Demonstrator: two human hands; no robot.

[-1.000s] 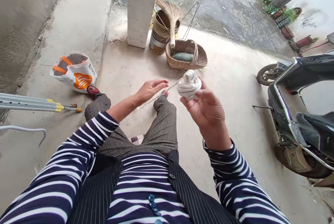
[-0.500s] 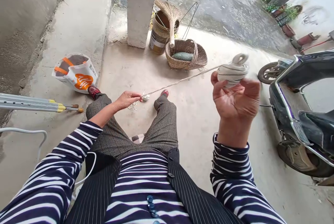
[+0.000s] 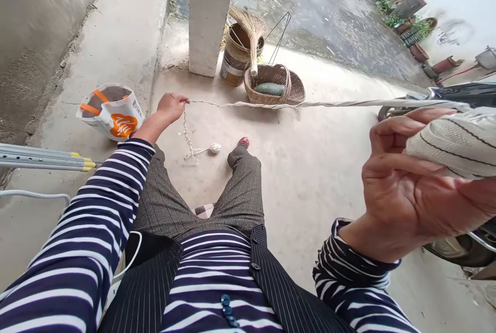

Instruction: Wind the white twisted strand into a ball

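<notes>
My right hand (image 3: 414, 193) is raised close to the camera, its fingers wrapped round a bundle of white webbing strap (image 3: 461, 141) with thin dark lines, partly cut off by the right edge. From the bundle a twisted strand (image 3: 329, 104) runs left, taut and nearly level. Its thin far end is pinched in my left hand (image 3: 171, 107), which is closed. Below that hand hangs a knotted white string (image 3: 186, 131), leading down to a small ball of string (image 3: 215, 148) on the floor between my feet.
A white bag with orange handles (image 3: 126, 125) stands left, above crutch-like metal poles (image 3: 42, 157). Ahead are a pillar (image 3: 211, 17), a bucket (image 3: 232, 66) with a straw broom (image 3: 251, 28), and a wicker basket (image 3: 296, 90) holding a green gourd (image 3: 269, 89). A scooter stands right, partly hidden.
My hands have moved apart: the left up and leftward, the right rightward and nearer the camera with the bundle. The strand between them is longer and level, and string now hangs below my left hand.
</notes>
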